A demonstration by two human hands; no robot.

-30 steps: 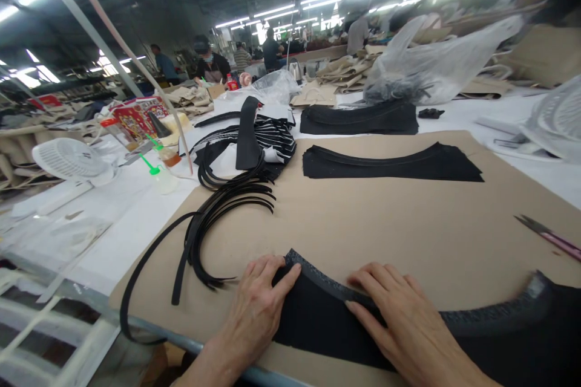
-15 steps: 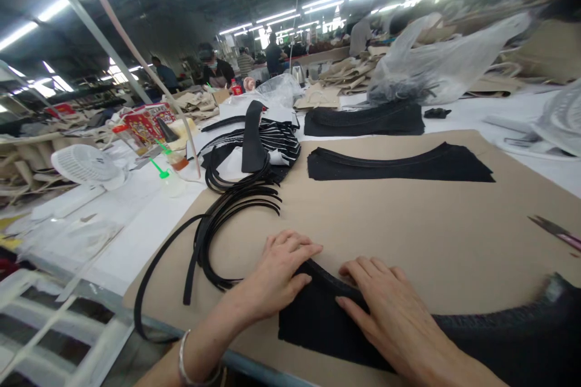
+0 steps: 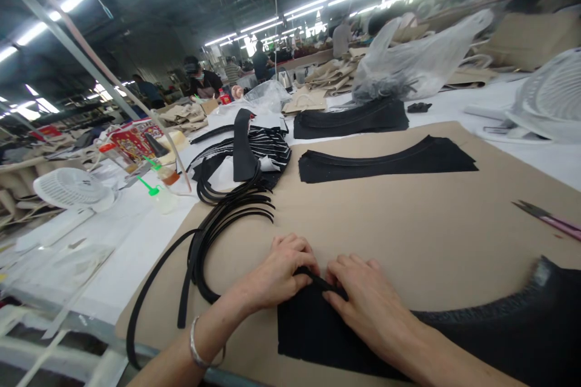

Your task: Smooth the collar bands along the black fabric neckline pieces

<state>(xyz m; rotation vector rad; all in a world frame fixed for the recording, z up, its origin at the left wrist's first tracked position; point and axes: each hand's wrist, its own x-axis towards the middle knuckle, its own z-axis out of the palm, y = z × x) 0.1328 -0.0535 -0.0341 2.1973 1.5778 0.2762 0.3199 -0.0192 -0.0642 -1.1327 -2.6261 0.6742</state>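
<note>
A curved black fabric panel (image 3: 327, 332) lies along the near side of the brown paper sheet (image 3: 390, 211), running off to the right. My left hand (image 3: 288, 269) pinches its upper left edge between thumb and fingers. Close beside it, my right hand (image 3: 358, 290) grips the same edge, thumb on the near side and fingers over the far side. Between the two hands the edge looks folded over. Left of my hands lies a bundle of curved black strips (image 3: 209, 248). Farther back on the paper rests a stack of black panels (image 3: 385, 160).
Scissors (image 3: 544, 217) lie at the right. Another black stack (image 3: 351, 118), striped pieces (image 3: 267, 148) and a clear plastic bag (image 3: 422, 66) sit farther back. At left are a white fan (image 3: 72, 187) and a green-tipped bottle (image 3: 161, 196). Several people work in the background.
My right hand has moved left along the panel's edge, closer to my left hand. My left hand's fingers have curled in on the edge. The camera view has shifted slightly.
</note>
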